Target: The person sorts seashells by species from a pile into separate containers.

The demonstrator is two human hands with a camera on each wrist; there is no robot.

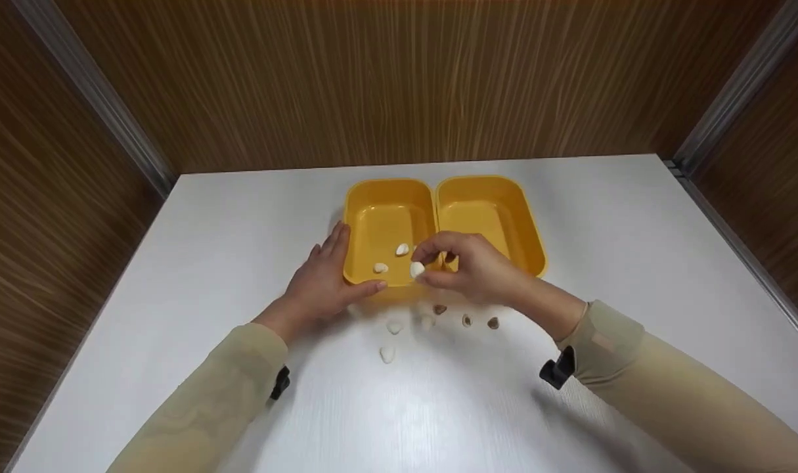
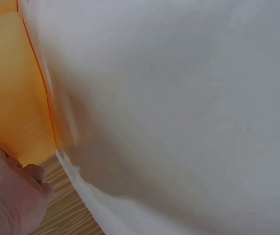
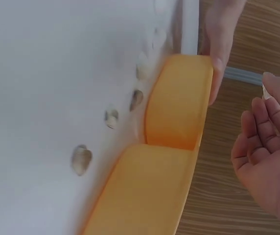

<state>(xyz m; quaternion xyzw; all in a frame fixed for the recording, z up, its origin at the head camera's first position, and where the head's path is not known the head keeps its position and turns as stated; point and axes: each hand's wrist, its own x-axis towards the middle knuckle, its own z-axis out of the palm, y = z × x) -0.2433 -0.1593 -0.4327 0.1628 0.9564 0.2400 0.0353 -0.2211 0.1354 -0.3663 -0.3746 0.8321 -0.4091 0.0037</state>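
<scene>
Pinching a white shell (image 1: 417, 270) in a nearly closed right-hand grip (image 1: 479, 268) over the front of the left yellow tray (image 1: 385, 226), resting a straight-fingered left hand (image 1: 321, 280) against that, so could totally drop it short onto the surface (image 1: 438, 420) by letting go early.

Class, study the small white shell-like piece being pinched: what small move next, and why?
Probably the right hand should lower and release the white piece it pinches: it hangs over the left yellow plastic compartment, where similar white pieces already lie.
</scene>
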